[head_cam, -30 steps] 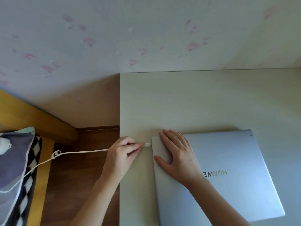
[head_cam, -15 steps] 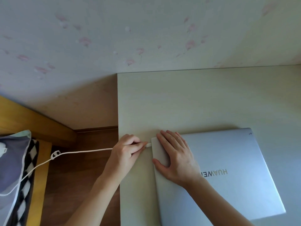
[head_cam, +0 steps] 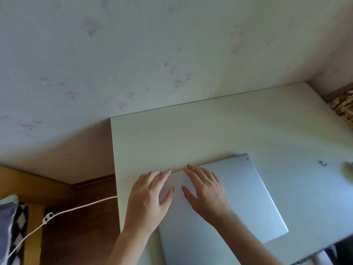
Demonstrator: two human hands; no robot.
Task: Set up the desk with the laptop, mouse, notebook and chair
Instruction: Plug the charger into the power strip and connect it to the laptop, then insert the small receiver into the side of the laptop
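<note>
Behind everything you have the wall [head_cam: 172,54], pale with faint pink flower prints, and the tabletop [head_cam: 210,134] butts straight against it. The tabletop is a light, cream surface whose left edge drops to the brown wooden floor [head_cam: 86,226].

On the tabletop, toward its near side, your closed silver laptop [head_cam: 248,197] lies flat, lid up. It sits skewed: its long axis runs from near-left to far-right, and one far corner points toward the wall and to your right. No logo or writing can be read on the lid here; your right forearm covers part of it.

At the far left a bed [head_cam: 11,222] shows a wooden frame and grey and black-and-white checked bedding. A white cable [head_cam: 76,208] runs from there across the floor gap up to the left edge of the tabletop, where it passes under your left hand; a small white clip sits on it partway along. Whether it is plugged into the laptop is hidden.

Your left hand [head_cam: 150,197] lies open, palm down, fingers spread, over the laptop's left edge and the tabletop beside it. Your right hand [head_cam: 206,192] is open too, flat on the lid near the far-left corner. Neither grips anything.

At the right edge are a woven basket [head_cam: 343,108], a small metal object [head_cam: 322,163] and a blurred pale thing beside it.
</note>
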